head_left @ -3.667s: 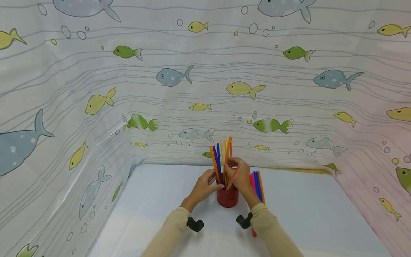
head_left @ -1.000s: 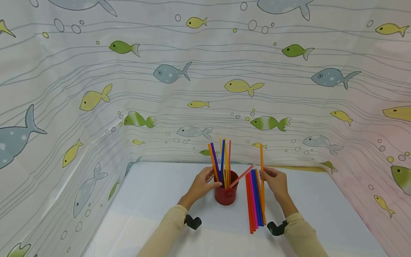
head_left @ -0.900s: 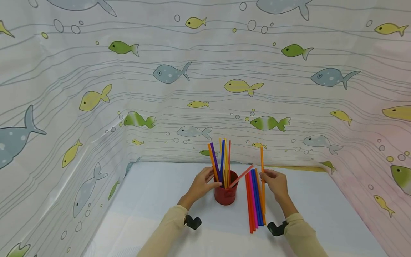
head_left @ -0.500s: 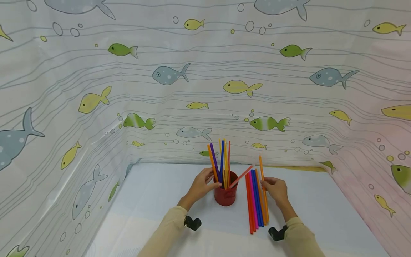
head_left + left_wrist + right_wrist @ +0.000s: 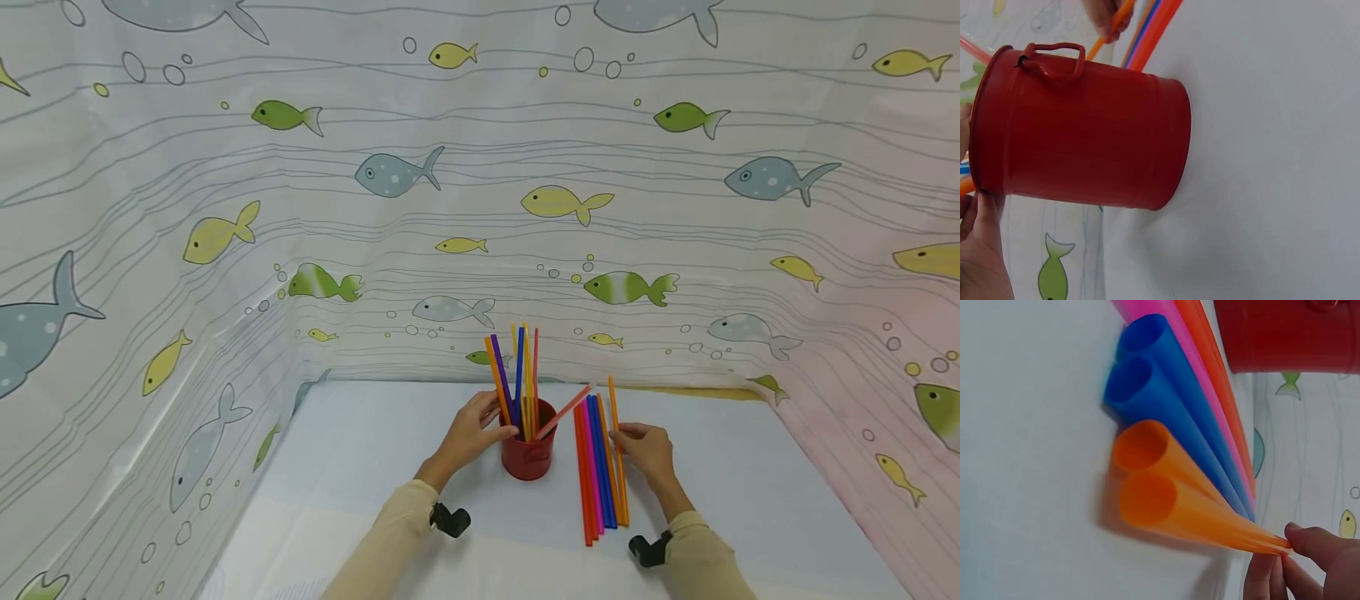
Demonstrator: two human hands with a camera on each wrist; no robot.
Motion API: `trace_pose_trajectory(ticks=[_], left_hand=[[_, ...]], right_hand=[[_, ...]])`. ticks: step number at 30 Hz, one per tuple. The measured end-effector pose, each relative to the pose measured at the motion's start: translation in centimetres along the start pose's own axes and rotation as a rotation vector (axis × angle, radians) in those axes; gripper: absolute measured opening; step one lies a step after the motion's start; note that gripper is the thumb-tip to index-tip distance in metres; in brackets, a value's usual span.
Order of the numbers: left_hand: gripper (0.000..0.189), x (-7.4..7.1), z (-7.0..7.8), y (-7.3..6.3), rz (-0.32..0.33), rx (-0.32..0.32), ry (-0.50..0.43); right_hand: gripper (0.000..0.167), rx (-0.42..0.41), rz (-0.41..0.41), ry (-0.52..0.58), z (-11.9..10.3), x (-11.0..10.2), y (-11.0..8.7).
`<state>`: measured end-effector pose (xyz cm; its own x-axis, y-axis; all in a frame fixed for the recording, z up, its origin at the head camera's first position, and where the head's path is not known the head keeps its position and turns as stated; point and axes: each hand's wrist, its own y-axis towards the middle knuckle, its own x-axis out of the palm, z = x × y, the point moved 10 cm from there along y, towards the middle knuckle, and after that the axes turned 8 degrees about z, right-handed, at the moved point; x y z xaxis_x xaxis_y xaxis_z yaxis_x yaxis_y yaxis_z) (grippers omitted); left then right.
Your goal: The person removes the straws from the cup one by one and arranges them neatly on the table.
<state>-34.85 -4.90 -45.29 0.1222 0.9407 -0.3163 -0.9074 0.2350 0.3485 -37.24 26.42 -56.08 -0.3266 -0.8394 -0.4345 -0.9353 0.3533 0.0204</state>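
A small red metal bucket (image 5: 527,457) stands on the table with several coloured straws (image 5: 519,367) upright in it. One pale red straw (image 5: 564,411) leans out over its right rim. My left hand (image 5: 471,429) holds the bucket at its rim, thumb in front and fingers behind, as the left wrist view (image 5: 985,237) also shows. To the right, my right hand (image 5: 647,450) pinches an orange straw (image 5: 620,479) between thumb and fingers. That straw slopes down, its near end beside another orange straw (image 5: 1144,447) and its far end raised.
A row of straws (image 5: 592,475) in red, pink, blue and orange lies side by side right of the bucket. White cloth (image 5: 360,467) covers the table. Fish-patterned curtain (image 5: 480,200) encloses the back and both sides.
My right hand drew the orange straw out of the bucket and carried it right. Over the last second it lowered it beside the row. The left hand stayed at the bucket.
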Motion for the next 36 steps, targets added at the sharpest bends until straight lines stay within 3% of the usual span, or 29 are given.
trace_pose_trajectory(ticks=[9, 16, 25, 32, 36], left_hand=[[0.065, 0.0, -0.2, 0.1, -0.010, -0.011, 0.006], [0.065, -0.1, -0.1, 0.1, -0.001, -0.004, 0.005], [0.063, 0.0, -0.1, 0.0, 0.003, 0.006, 0.005], [0.068, 0.4, -3.4, 0.5, 0.016, -0.006, 0.023], [0.068, 0.3, -4.0, 0.6, 0.022, -0.016, 0.018]], right_hand=[[0.035, -0.040, 0.010, -0.107, 0.0, 0.1, -0.2], [0.035, -0.071, 0.013, -0.117, -0.1, 0.2, -0.2], [0.042, -0.044, -0.004, -0.100, 0.2, 0.5, -0.8], [0.037, -0.035, -0.002, -0.101, 0.4, 0.4, -0.8], [0.036, -0.028, 0.001, -0.095, 0.4, 0.2, -0.9]])
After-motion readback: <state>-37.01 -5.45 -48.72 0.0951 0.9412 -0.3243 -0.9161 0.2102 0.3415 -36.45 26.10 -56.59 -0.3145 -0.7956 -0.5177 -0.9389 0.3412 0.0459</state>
